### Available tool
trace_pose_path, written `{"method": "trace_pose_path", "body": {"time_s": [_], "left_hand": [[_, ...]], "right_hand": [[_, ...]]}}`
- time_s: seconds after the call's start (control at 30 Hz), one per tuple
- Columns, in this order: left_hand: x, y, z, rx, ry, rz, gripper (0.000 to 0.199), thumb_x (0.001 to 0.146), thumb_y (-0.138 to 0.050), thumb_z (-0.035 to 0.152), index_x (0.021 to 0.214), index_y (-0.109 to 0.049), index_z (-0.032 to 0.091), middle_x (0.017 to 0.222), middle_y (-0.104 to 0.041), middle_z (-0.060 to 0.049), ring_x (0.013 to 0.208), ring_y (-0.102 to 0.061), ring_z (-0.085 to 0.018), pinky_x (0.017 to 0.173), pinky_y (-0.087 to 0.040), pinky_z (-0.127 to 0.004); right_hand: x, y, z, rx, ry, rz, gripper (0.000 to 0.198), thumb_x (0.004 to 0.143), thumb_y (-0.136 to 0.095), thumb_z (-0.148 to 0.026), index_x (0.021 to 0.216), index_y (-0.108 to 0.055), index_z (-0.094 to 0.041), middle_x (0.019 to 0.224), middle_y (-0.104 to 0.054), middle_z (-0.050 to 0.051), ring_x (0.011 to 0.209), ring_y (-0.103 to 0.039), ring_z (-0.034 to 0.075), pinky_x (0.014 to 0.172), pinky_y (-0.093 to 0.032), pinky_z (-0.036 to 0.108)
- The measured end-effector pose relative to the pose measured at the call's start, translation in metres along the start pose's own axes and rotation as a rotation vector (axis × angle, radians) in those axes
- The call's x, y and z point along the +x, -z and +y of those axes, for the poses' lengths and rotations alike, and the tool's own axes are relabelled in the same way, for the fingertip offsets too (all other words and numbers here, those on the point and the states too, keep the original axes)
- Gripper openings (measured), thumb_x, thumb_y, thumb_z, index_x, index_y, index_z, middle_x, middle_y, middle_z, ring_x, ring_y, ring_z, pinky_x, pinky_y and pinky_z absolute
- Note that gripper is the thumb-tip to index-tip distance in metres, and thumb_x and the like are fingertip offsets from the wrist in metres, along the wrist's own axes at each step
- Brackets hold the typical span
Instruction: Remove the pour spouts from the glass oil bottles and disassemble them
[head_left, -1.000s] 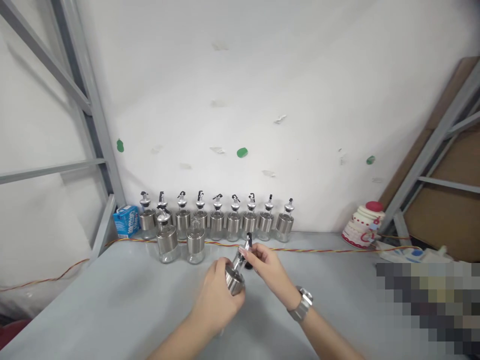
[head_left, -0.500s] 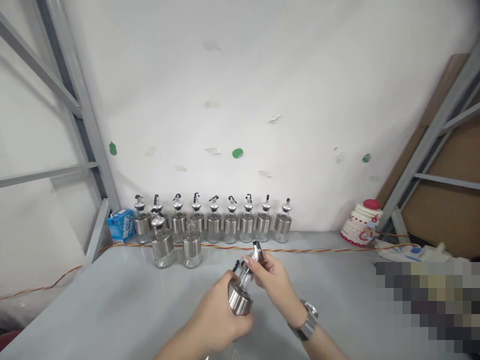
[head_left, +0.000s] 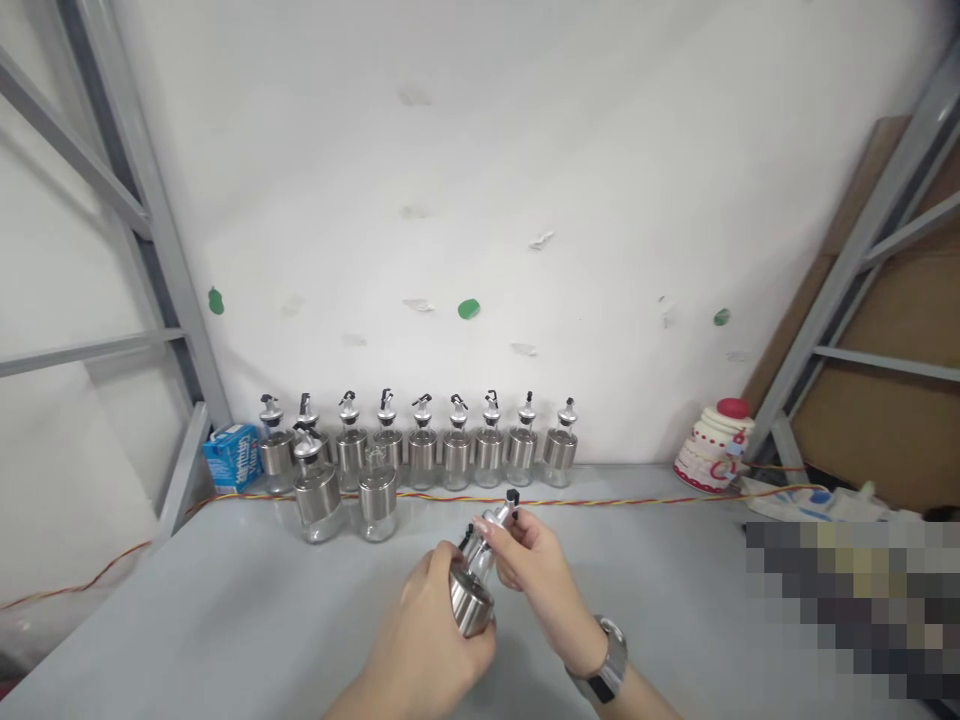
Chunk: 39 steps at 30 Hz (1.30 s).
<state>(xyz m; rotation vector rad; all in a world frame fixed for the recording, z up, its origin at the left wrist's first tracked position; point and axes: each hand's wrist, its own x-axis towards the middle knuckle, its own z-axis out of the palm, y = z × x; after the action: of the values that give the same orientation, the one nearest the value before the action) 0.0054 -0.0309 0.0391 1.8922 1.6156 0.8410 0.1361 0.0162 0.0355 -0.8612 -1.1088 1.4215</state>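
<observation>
My left hand (head_left: 431,625) is wrapped round a glass oil bottle (head_left: 471,605) with a brushed steel sleeve, which tilts to the right above the table. The fingers of my right hand (head_left: 529,560) pinch a silver pour spout (head_left: 499,515) with a black tip at the bottle's neck. Whether the spout is fully seated cannot be made out. A small black piece (head_left: 466,537) shows beside the neck, above my left fingers. Behind, to the left, stand a capped oil bottle (head_left: 317,495) and one without a spout (head_left: 377,497).
Several like bottles (head_left: 457,458) with spouts line the wall. A blue carton (head_left: 232,460) stands at the row's left end. A white and red jar (head_left: 712,448) is at the back right. Twisted red and yellow wire (head_left: 615,502) crosses the grey table (head_left: 247,600).
The spout has turned in my right hand, and its black tip now points another way. Both hands and the bottle have shifted slightly left in the picture, as has the whole scene.
</observation>
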Motion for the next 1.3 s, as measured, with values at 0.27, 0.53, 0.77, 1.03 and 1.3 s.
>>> {"method": "trace_pose_path", "body": {"time_s": [0.27,0.53,0.77,1.03,1.3], "left_hand": [[0.007,0.02,0.001,-0.596,0.112,-0.476,0.033,0.055,-0.067,0.02,0.081,-0.046,0.017,0.071,-0.054,0.003,0.063,-0.05,-0.011,0.055,-0.039,-0.02],[0.01,0.03,-0.012,-1.063,0.294,-0.972,0.04,0.059,-0.049,0.025,0.097,-0.051,0.012,0.06,-0.056,-0.004,0.049,-0.055,-0.014,0.041,-0.041,-0.022],[0.007,0.033,-0.006,-1.027,0.255,-0.886,0.04,0.061,-0.049,0.03,0.098,-0.048,0.015,0.062,-0.055,-0.002,0.049,-0.054,-0.014,0.043,-0.042,-0.024],[0.006,0.005,-0.005,-0.41,0.044,-0.26,0.028,0.063,-0.061,0.025,0.082,-0.041,0.02,0.066,-0.051,0.005,0.051,-0.047,-0.009,0.046,-0.037,-0.019],[0.006,0.013,0.005,-0.743,0.206,-0.479,0.039,0.057,-0.067,0.021,0.089,-0.045,0.017,0.072,-0.054,0.002,0.063,-0.053,-0.012,0.053,-0.041,-0.021]], "right_hand": [[-0.005,0.003,-0.011,0.12,-0.101,-0.109,0.031,0.07,-0.061,-0.036,0.059,-0.038,-0.018,0.039,-0.021,-0.013,0.034,-0.014,0.002,0.037,-0.01,0.02],[-0.011,0.005,-0.007,0.267,-0.057,-0.217,0.019,0.072,-0.059,-0.034,0.069,-0.049,-0.017,0.047,-0.035,-0.009,0.038,-0.015,0.003,0.04,-0.012,0.019],[-0.013,0.002,-0.014,0.283,-0.085,-0.245,0.03,0.069,-0.06,-0.041,0.09,-0.056,-0.019,0.047,-0.029,-0.009,0.039,-0.015,0.004,0.041,-0.016,0.02],[-0.006,0.004,-0.011,0.139,-0.132,-0.183,0.025,0.074,-0.057,-0.039,0.075,-0.058,-0.014,0.038,-0.023,-0.011,0.037,-0.014,0.004,0.041,-0.014,0.021],[-0.005,0.006,-0.005,0.192,-0.119,-0.113,0.029,0.074,-0.058,-0.036,0.056,-0.052,-0.013,0.04,-0.019,-0.011,0.038,-0.012,0.003,0.039,-0.011,0.02]]}}
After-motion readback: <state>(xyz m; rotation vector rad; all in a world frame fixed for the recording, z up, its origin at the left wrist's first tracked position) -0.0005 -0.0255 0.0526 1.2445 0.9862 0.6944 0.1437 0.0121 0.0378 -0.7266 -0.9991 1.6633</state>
